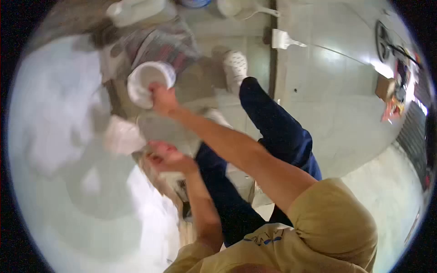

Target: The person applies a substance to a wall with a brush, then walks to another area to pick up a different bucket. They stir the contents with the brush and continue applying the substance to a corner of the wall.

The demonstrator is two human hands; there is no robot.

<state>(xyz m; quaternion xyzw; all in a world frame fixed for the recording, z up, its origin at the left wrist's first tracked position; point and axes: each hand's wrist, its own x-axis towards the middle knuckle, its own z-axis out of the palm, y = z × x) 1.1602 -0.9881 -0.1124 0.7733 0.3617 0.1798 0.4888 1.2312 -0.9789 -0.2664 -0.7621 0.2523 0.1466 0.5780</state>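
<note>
My right hand [164,98] is closed on the rim of a white tub [134,86]. The tub is tilted so its open mouth faces me, with my thumb or fingers inside the edge. Closer to my body, my left hand [168,157] is wrapped round a white, flat, square-headed tool [123,135]. Motion smears this tool, and its handle is hidden in my fist. Its head points left and overlaps a pale surface with white patches [59,132].
Beyond the tub lies a grey and reddish striped cloth or sack [168,45]. A white jug [139,11] is at the top left. A white brush [283,39] rests on the tiled floor. My socked foot [236,66] is near the tub. A cardboard box [385,87] stands at the far right.
</note>
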